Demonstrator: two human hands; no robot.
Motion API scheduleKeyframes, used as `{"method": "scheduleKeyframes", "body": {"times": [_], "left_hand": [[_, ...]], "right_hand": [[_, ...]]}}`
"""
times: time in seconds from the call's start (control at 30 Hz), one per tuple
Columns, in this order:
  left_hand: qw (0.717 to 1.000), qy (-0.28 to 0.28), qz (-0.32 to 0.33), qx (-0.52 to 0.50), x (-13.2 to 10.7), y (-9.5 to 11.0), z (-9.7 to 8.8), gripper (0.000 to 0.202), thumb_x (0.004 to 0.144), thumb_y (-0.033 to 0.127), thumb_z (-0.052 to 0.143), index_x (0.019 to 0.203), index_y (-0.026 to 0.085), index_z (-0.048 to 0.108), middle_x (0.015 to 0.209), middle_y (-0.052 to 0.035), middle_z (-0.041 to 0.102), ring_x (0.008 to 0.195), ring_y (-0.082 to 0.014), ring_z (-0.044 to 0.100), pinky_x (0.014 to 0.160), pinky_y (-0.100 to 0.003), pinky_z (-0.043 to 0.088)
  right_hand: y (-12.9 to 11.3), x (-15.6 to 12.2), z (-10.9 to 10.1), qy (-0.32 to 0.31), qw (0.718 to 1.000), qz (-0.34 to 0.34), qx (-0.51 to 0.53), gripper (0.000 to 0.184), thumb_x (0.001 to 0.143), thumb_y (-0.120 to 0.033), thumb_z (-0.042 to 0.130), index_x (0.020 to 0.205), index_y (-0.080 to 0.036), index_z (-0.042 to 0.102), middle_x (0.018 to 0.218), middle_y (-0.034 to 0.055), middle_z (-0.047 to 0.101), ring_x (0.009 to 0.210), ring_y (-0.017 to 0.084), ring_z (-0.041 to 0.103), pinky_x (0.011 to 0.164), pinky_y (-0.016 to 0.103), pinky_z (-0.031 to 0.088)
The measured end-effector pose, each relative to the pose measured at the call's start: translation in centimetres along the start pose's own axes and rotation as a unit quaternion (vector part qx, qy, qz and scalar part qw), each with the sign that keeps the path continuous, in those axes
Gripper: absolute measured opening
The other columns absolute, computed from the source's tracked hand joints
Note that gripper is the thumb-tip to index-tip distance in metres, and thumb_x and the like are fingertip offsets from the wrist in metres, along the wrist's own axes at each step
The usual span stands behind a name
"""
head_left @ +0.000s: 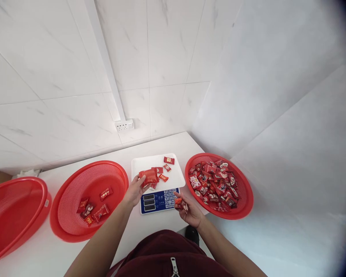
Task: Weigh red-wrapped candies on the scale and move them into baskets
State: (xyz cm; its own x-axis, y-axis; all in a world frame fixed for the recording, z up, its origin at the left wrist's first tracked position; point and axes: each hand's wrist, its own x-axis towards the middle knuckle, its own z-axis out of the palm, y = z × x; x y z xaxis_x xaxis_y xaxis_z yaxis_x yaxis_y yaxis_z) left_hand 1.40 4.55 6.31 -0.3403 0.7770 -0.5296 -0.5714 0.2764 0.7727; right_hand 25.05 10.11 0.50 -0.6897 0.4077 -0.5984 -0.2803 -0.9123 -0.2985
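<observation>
My left hand [135, 189] pinches a red wrapped packet [150, 176] over the near left part of the white scale pan [141, 162]. Several small red-wrapped candies [169, 160] lie on the pan, one partly hidden under the packet. In front of the scale's blue keypad panel [158, 202], my right hand [192, 212] has its fingers curled around some red-wrapped candies [181, 206]; how many cannot be made out. Right of the scale, a red basket [246, 184] is heaped with similar candies [215, 182].
To the left, another red basket [60, 192] holds several wrapped candies [100, 212]. A further red basket [42, 204] stands at the far left edge. Behind the white table [173, 143] is a tiled wall with a power socket [123, 125]. The right wall stands close to the heaped basket.
</observation>
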Motion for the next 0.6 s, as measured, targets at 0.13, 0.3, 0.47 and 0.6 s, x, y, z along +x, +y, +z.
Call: {"method": "scheduleKeyframes", "body": {"times": [0.13, 0.3, 0.47, 0.6], "left_hand": [[0.994, 0.004, -0.036, 0.101, -0.3, -0.3, -0.2, 0.079, 0.07, 0.045, 0.069, 0.135, 0.025, 0.028, 0.112, -0.0149, 0.061, 0.098, -0.0268, 0.061, 0.078, -0.04, 0.05], [0.975, -0.045, -0.029, 0.216, -3.8, -2.9, 0.0, 0.069, 0.071, 0.045, 0.067, 0.13, 0.023, 0.04, 0.101, -0.0103, 0.064, 0.093, -0.0241, 0.06, 0.077, -0.034, 0.047], [0.947, -0.145, -0.058, 0.282, -6.0, -5.1, -0.1, 0.04, 0.071, 0.042, 0.065, 0.102, 0.018, 0.062, 0.086, -0.0076, 0.065, 0.079, -0.0211, 0.06, 0.069, -0.031, 0.045], [0.932, -0.167, -0.049, 0.318, -6.0, -5.9, -0.9, 0.038, 0.073, 0.041, 0.06, 0.105, 0.019, 0.06, 0.08, -0.0043, 0.061, 0.077, -0.0191, 0.057, 0.069, -0.03, 0.041]], "right_hand": [[0.1, -0.1, -0.2, 0.007, 1.0, 0.002, 0.002, 0.032, 0.073, -0.031, 0.072, 0.102, -0.022, 0.061, 0.065, -0.0039, 0.061, 0.056, 0.007, 0.058, 0.036, 0.008, 0.04], [0.6, -0.4, -0.1, 0.019, 1.0, -0.004, -0.012, 0.031, 0.072, -0.031, 0.073, 0.1, -0.023, 0.062, 0.065, -0.0042, 0.06, 0.054, 0.006, 0.057, 0.035, 0.008, 0.038], [-0.3, -0.8, 0.5, 0.043, 0.996, -0.041, -0.066, 0.035, 0.071, -0.033, 0.073, 0.102, -0.022, 0.063, 0.064, -0.0037, 0.058, 0.053, 0.007, 0.057, 0.035, 0.01, 0.038], [-4.2, -1.4, -0.3, 0.078, 0.98, -0.129, -0.128, 0.032, 0.073, -0.035, 0.069, 0.102, -0.024, 0.062, 0.073, -0.0023, 0.062, 0.056, 0.007, 0.058, 0.039, 0.012, 0.042]]}}
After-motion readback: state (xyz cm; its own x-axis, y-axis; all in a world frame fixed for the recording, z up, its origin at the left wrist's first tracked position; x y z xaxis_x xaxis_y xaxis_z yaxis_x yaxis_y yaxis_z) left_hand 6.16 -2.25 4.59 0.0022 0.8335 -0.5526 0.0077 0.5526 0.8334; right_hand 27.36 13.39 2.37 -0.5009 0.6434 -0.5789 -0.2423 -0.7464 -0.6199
